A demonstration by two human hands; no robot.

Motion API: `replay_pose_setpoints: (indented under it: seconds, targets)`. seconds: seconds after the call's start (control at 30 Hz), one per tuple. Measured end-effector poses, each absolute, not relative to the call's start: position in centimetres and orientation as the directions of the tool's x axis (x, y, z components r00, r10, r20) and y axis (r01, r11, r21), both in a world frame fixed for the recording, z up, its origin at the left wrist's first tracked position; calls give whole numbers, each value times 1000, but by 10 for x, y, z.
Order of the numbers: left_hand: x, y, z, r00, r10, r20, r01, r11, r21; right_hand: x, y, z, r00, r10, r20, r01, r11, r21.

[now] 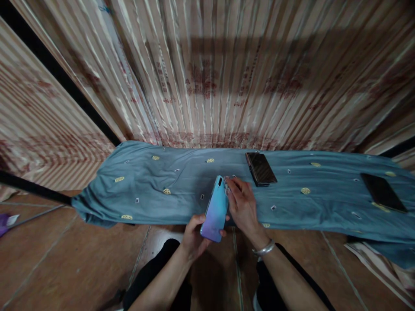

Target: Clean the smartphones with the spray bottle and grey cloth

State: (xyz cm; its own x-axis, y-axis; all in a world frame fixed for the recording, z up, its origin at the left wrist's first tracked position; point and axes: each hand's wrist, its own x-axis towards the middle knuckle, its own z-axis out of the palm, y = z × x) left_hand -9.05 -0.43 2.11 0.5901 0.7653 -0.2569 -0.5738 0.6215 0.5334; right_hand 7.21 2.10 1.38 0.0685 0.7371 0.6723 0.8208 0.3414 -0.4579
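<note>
A long, narrow desk [188, 166] wears a rumpled blue-green cloth [298, 172] printed with yellow, pineapple-like shapes. On it lie a dark, layered rectangular block [263, 168] near the middle and a flat black phone [382, 192] toward the right.

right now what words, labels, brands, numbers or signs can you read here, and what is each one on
No text is readable.
Curtain: upright columns of marks like written characters, too blurred to read.
White tag at the left edge: too blurred to tell whether it bears print.
Teal cloth: small white rectangles, too small to read any lettering.
Blue-purple phone in the left hand: no brand readable.
</note>
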Motion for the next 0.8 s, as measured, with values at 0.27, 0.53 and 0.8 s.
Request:
replay_pose_setpoints:
  seconds: [0.27, 0.53, 0.8]
  targets:
    - [-95, -1, 22, 483, 807, -341, -596, 588, 547, 49, -4, 16, -145, 718, 680, 803, 487, -344]
    - [-94, 4, 23, 385, 818, -427, -663, 567, 489, 42, -18, 14, -237, 726, 645, 745, 562, -359]
    - [-82, -3, 24, 488, 823, -291, -561, 551, 618, 59, -5, 23, -199, 699, 687, 798, 522, -300]
